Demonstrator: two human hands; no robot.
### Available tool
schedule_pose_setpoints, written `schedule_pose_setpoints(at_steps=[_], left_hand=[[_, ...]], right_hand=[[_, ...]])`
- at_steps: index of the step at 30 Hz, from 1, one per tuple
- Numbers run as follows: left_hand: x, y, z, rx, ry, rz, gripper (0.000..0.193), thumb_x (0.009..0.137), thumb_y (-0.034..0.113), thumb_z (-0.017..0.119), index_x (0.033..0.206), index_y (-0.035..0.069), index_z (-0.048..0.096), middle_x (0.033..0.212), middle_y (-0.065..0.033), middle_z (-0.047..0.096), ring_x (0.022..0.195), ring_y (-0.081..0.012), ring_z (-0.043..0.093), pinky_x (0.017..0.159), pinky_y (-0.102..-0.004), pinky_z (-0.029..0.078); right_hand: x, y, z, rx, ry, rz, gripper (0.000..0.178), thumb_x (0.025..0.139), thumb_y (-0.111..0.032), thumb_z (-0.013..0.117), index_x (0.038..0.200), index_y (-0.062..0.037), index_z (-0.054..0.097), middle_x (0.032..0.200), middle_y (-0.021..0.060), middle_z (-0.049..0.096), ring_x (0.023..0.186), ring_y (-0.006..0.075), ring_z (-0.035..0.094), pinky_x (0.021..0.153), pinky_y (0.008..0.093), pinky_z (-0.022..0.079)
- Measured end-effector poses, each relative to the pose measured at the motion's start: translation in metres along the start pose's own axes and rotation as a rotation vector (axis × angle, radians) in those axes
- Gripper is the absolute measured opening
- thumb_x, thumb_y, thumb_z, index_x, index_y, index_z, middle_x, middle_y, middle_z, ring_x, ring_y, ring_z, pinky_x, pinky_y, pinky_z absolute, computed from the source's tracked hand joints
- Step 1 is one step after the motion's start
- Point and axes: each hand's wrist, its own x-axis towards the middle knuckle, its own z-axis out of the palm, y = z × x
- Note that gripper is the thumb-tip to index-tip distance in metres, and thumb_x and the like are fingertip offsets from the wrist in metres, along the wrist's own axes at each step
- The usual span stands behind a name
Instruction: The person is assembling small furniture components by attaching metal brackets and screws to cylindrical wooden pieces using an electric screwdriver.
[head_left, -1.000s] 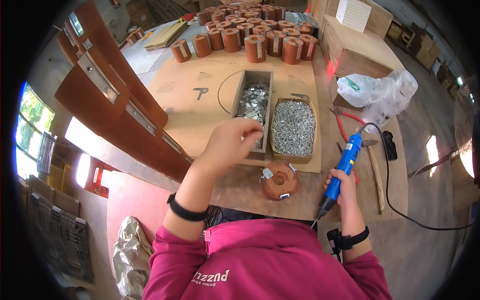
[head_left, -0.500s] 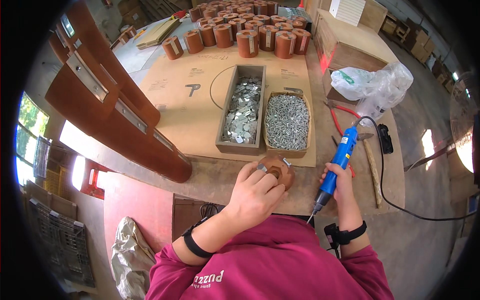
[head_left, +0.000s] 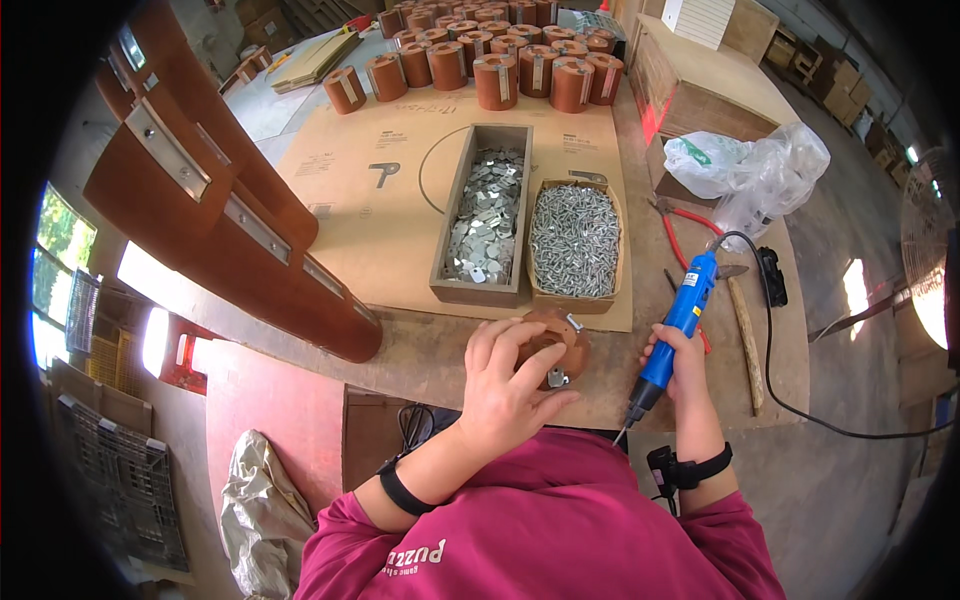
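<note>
Work piece: a reddish-brown cylindrical block, standing near the middle of the tabletop's near edge, just on the near side of the carton of screws. Its top face and an opening in it are partly covered by fingers. A small metal plate shows on its near side, and a metal tab on its far right.

Handling (judged): block looks stiff, probably wood or similar, moderately heavy for its size, not fragile. Smooth, curved wall may turn under sideways force; best hold is across the rim, thumb opposite fingers, clear of the metal pieces. Small plate is thin, rigid, likely slick; suits a pinch at its edges.

Left hand: grip spread fairly wide, fingers draped over the left and top of the block, thumb apart on the near side, just beside the small plate. Whether the fingertips press hard, cannot tell.

Right hand: grip wrapped around the lower body of a blue electric screwdriver, near the tabletop's near edge, right of the block. Bit slants down toward the person, apart from the block. Tool appears rigid; the black cable at its upper end could tug.

Tabletop also carries a tray of flat metal plates, left of the carton.
</note>
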Motion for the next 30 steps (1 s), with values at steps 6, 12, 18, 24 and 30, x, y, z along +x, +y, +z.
schedule_pose_setpoints(at_steps=[6, 12, 18, 24, 30], left_hand=[[-0.009, -0.01, 0.004, -0.118, -0.061, -0.099, 0.045, 0.054, 0.013, 0.079, 0.093, 0.006, 0.057, 0.119, -0.0178, 0.041, 0.102, -0.0339, 0.048, 0.085, -0.0401, 0.041], [-0.004, -0.022, -0.01, -0.264, -0.186, -0.081, 0.043, 0.058, 0.011, 0.076, 0.095, 0.004, 0.057, 0.123, -0.0202, 0.039, 0.102, -0.0358, 0.049, 0.08, -0.0371, 0.046], [-0.009, -0.018, -0.01, -0.305, -0.107, -0.032, 0.041, 0.06, 0.012, 0.076, 0.097, 0.003, 0.059, 0.124, -0.0205, 0.04, 0.11, -0.0393, 0.045, 0.087, -0.0405, 0.042], [-0.016, -0.022, -0.003, -0.335, -0.06, -0.011, 0.035, 0.062, 0.007, 0.074, 0.094, 0.001, 0.061, 0.121, -0.0209, 0.044, 0.113, -0.043, 0.042, 0.091, -0.0443, 0.039], [-0.017, -0.02, -0.002, -0.34, -0.03, -0.039, 0.034, 0.062, 0.002, 0.072, 0.094, 0.001, 0.061, 0.119, -0.0195, 0.046, 0.112, -0.0429, 0.043, 0.092, -0.045, 0.039]], right_hand=[[-0.001, -0.001, 0.001, -0.002, 0.006, 0.007, 0.02, 0.07, -0.01, 0.063, 0.081, -0.0012, 0.049, 0.066, 0.0079, 0.054, 0.053, 0.0178, 0.056, 0.048, 0.0317, 0.05], [-0.001, 0.0, 0.0, 0.008, 0.007, 0.01, 0.02, 0.07, -0.011, 0.063, 0.081, -0.0009, 0.05, 0.066, 0.0081, 0.054, 0.053, 0.018, 0.056, 0.048, 0.0319, 0.049], [-0.001, -0.001, 0.0, 0.011, 0.001, 0.001, 0.019, 0.07, -0.011, 0.063, 0.08, -0.0012, 0.049, 0.065, 0.0081, 0.054, 0.053, 0.0181, 0.056, 0.048, 0.0318, 0.049], [-0.002, -0.002, 0.002, 0.011, 0.006, 0.002, 0.019, 0.07, -0.009, 0.063, 0.08, -0.0016, 0.049, 0.065, 0.0082, 0.054, 0.053, 0.0184, 0.056, 0.047, 0.0321, 0.049], [-0.001, -0.001, 0.001, 0.002, 0.01, 0.003, 0.019, 0.07, -0.01, 0.063, 0.08, -0.0017, 0.049, 0.065, 0.0081, 0.054, 0.053, 0.0183, 0.056, 0.047, 0.0322, 0.049]])
